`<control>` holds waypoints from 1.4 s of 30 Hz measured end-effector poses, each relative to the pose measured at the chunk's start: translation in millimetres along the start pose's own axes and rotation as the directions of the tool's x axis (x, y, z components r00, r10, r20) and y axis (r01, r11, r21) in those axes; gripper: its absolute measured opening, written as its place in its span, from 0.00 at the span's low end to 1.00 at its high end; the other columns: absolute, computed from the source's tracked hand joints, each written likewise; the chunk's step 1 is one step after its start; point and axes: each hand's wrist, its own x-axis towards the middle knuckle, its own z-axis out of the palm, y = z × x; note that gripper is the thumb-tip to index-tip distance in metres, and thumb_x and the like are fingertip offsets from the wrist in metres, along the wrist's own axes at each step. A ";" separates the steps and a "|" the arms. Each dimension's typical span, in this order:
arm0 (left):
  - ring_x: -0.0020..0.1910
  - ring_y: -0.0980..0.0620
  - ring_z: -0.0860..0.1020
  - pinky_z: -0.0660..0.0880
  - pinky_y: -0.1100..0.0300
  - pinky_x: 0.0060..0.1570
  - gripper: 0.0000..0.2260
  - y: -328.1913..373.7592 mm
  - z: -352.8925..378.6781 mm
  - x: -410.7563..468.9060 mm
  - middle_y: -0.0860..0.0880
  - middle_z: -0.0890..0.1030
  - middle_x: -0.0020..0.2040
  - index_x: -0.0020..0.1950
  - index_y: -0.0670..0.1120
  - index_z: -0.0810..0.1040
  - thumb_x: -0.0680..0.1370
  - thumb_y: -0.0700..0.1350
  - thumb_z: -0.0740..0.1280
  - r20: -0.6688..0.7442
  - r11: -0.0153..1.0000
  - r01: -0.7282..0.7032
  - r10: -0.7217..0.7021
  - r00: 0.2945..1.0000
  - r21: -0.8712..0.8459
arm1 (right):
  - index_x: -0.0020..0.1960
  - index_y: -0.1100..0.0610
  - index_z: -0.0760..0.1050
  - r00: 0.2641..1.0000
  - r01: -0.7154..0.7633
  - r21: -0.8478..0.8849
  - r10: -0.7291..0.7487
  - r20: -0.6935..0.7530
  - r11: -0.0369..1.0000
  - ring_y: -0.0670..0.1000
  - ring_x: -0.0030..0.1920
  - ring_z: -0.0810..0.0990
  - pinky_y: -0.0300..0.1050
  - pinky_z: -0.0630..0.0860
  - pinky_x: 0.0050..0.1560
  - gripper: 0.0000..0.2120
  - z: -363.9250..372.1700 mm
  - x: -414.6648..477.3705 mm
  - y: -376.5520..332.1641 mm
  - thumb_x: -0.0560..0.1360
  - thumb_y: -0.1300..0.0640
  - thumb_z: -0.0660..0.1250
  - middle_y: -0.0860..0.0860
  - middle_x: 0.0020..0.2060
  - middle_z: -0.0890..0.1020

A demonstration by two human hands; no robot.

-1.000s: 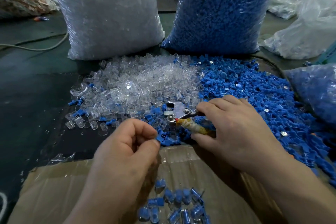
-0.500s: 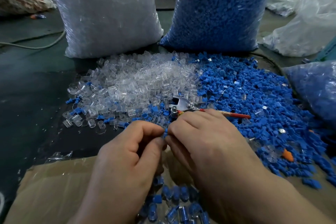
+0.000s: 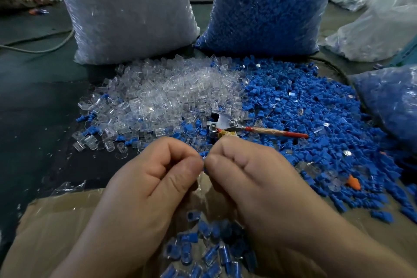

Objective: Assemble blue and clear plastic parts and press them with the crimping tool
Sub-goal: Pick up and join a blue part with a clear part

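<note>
My left hand and my right hand meet fingertip to fingertip at the centre. Between them they pinch a small blue part, mostly hidden by my thumbs; whether a clear part is there too I cannot tell. The crimping tool with its red handle lies free on the parts just beyond my hands. A heap of clear parts spreads left of a heap of blue parts. Assembled blue-and-clear pieces lie in the cardboard box below my hands.
A big bag of clear parts and a big bag of blue parts stand behind the heaps. A smaller blue-filled bag sits at right, pale plastic bags behind it. A cable runs at far left.
My right hand let go of the crimping tool, which now lies on the heap, and moved left to meet my left hand. Both hands now pinch the small part together.
</note>
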 end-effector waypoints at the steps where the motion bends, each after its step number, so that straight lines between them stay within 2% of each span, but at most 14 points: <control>1: 0.31 0.56 0.81 0.78 0.57 0.29 0.16 0.5 0.2 -1.8 0.54 0.83 0.36 0.49 0.60 0.81 0.72 0.69 0.67 0.026 0.997 -0.074 0.074 0.997 0.012 | 0.35 0.50 0.72 0.988 -0.149 0.335 0.126 0.089 0.931 0.46 0.27 0.71 0.45 0.68 0.27 0.12 -0.3 -0.5 -2.3 0.73 0.45 0.61 0.46 0.28 0.74; 3: 0.34 0.53 0.82 0.81 0.56 0.31 0.14 2.9 -1.5 -5.6 0.54 0.84 0.39 0.52 0.61 0.81 0.73 0.67 0.68 0.057 0.985 -0.170 0.169 0.984 0.011 | 0.30 0.51 0.71 0.944 -0.328 0.645 0.218 0.246 0.691 0.48 0.23 0.67 0.41 0.63 0.23 0.11 -6.1 -0.8 -8.5 0.70 0.51 0.63 0.50 0.25 0.72; 4: 0.34 0.53 0.83 0.81 0.53 0.32 0.12 2.1 -5.0 -5.3 0.53 0.84 0.40 0.52 0.61 0.81 0.73 0.65 0.69 0.032 0.983 -0.180 0.179 0.983 0.041 | 0.30 0.51 0.72 0.943 -0.333 0.627 0.227 0.244 0.705 0.48 0.23 0.67 0.41 0.62 0.23 0.12 -8.1 -0.6 -7.0 0.71 0.51 0.63 0.50 0.24 0.72; 7: 0.31 0.56 0.80 0.78 0.52 0.31 0.10 -7.6 -22.2 1.8 0.54 0.83 0.36 0.48 0.61 0.81 0.69 0.60 0.68 -0.123 0.990 -0.084 0.098 0.988 0.117 | 0.33 0.52 0.72 0.982 -0.184 0.134 0.188 -0.014 0.974 0.44 0.23 0.70 0.44 0.68 0.23 0.16 -18.2 0.4 3.1 0.75 0.44 0.62 0.46 0.23 0.74; 8: 0.29 0.57 0.79 0.76 0.53 0.31 0.10 -10.3 -27.9 4.0 0.54 0.82 0.34 0.46 0.61 0.82 0.68 0.60 0.67 -0.141 0.990 -0.032 0.051 0.989 0.138 | 0.34 0.51 0.72 0.988 -0.136 -0.083 0.129 -0.089 0.987 0.42 0.23 0.71 0.43 0.70 0.24 0.16 -22.9 0.3 6.7 0.74 0.41 0.61 0.44 0.25 0.76; 11: 0.28 0.55 0.79 0.75 0.61 0.25 0.04 -11.3 -32.3 5.8 0.56 0.82 0.33 0.45 0.61 0.81 0.71 0.56 0.68 0.009 0.937 0.054 -0.061 0.998 0.346 | 0.39 0.46 0.71 0.994 -0.109 -0.510 0.084 -0.072 0.853 0.42 0.30 0.74 0.42 0.74 0.30 0.15 -33.8 -2.3 8.6 0.72 0.36 0.57 0.43 0.30 0.77; 14: 0.34 0.62 0.80 0.73 0.66 0.26 0.05 -6.0 -23.0 3.7 0.64 0.81 0.35 0.45 0.64 0.78 0.72 0.53 0.66 0.180 0.832 0.001 -0.121 0.976 0.555 | 0.42 0.44 0.70 0.987 -0.118 -0.675 0.159 -0.001 0.728 0.40 0.32 0.73 0.43 0.73 0.33 0.18 -42.8 -8.0 8.5 0.71 0.30 0.56 0.41 0.31 0.76; 21: 0.38 0.66 0.79 0.75 0.64 0.29 0.06 -1.9 -15.3 1.4 0.69 0.80 0.38 0.47 0.66 0.76 0.71 0.58 0.64 0.299 0.790 -0.100 -0.109 0.948 0.604 | 0.48 0.43 0.71 0.936 -0.136 -0.703 0.323 0.140 0.698 0.41 0.38 0.74 0.42 0.76 0.38 0.18 -47.9 -13.5 9.7 0.69 0.31 0.65 0.40 0.38 0.77; 25: 0.39 0.63 0.80 0.78 0.59 0.32 0.07 2.0 -15.3 -0.5 0.67 0.81 0.41 0.45 0.64 0.78 0.72 0.62 0.62 0.384 0.814 -0.166 -0.074 0.920 0.556 | 0.49 0.45 0.72 0.938 -0.069 -0.705 0.287 0.196 0.706 0.43 0.40 0.74 0.42 0.75 0.38 0.07 -38.6 -9.7 14.7 0.76 0.43 0.64 0.43 0.40 0.76; 29: 0.38 0.64 0.80 0.76 0.67 0.32 0.11 6.9 -16.9 0.7 0.66 0.81 0.40 0.43 0.63 0.79 0.73 0.64 0.59 0.432 0.822 -0.207 -0.052 0.900 0.530 | 0.48 0.47 0.72 0.959 -0.048 -0.691 0.228 0.171 0.721 0.48 0.42 0.76 0.50 0.78 0.43 0.04 -29.4 -2.4 22.4 0.80 0.51 0.59 0.44 0.41 0.78; 34: 0.32 0.67 0.79 0.71 0.70 0.19 0.15 -3.8 -20.5 0.7 0.68 0.80 0.36 0.44 0.65 0.78 0.76 0.71 0.58 0.147 0.814 -0.065 -0.025 0.989 0.577 | 0.46 0.47 0.66 0.992 -0.055 -0.704 0.118 0.041 0.708 0.51 0.37 0.75 0.50 0.76 0.36 0.09 -19.0 7.6 31.5 0.79 0.44 0.59 0.45 0.36 0.75; 36: 0.33 0.60 0.81 0.79 0.58 0.25 0.22 -16.8 -26.9 4.3 0.66 0.81 0.39 0.48 0.68 0.76 0.70 0.80 0.54 -0.041 0.804 0.022 0.003 0.999 0.594 | 0.46 0.48 0.62 0.997 -0.060 -0.711 0.071 -0.014 0.700 0.52 0.36 0.74 0.50 0.74 0.33 0.11 -14.6 10.9 35.2 0.79 0.42 0.59 0.45 0.34 0.73; 38: 0.39 0.53 0.81 0.82 0.45 0.37 0.30 -32.3 -34.8 7.0 0.61 0.80 0.44 0.56 0.69 0.73 0.65 0.83 0.51 -0.165 0.705 0.094 0.033 0.986 0.703 | 0.47 0.48 0.59 0.997 -0.077 -0.709 0.039 -0.070 0.701 0.54 0.33 0.72 0.48 0.70 0.30 0.13 -10.9 12.6 38.5 0.79 0.42 0.60 0.45 0.33 0.72; 42: 0.49 0.43 0.79 0.81 0.38 0.48 0.39 -33.0 -29.9 13.9 0.47 0.76 0.56 0.65 0.62 0.68 0.65 0.84 0.47 -0.274 0.590 0.269 -0.084 0.958 0.761 | 0.56 0.47 0.65 0.992 -0.083 -0.716 -0.013 -0.127 0.693 0.55 0.35 0.74 0.46 0.63 0.27 0.15 -7.4 17.0 40.3 0.77 0.38 0.59 0.45 0.38 0.75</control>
